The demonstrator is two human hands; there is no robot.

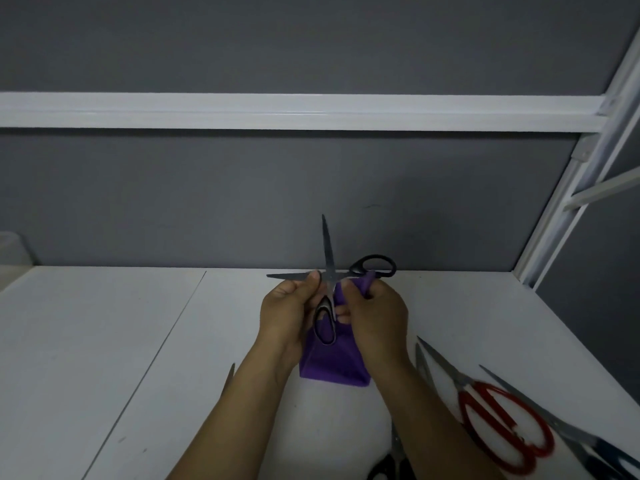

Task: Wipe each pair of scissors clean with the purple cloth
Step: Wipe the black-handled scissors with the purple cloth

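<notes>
Black-handled scissors (328, 258) are held up in the middle of the view, spread wide into a cross. One blade points up, the other points left. My left hand (290, 310) pinches the left-pointing blade near the pivot. My right hand (375, 317) grips the purple cloth (334, 362) bunched against the scissors beside the pivot. The rest of the cloth hangs down between my hands to the white table (138, 341).
Red-handled scissors (498, 417) lie on the table at the right, with another pair (588, 441) beyond them by the right edge. A black-handled pair (391, 462) lies under my right forearm. A blade tip (231, 370) shows beside my left forearm. A grey partition stands behind.
</notes>
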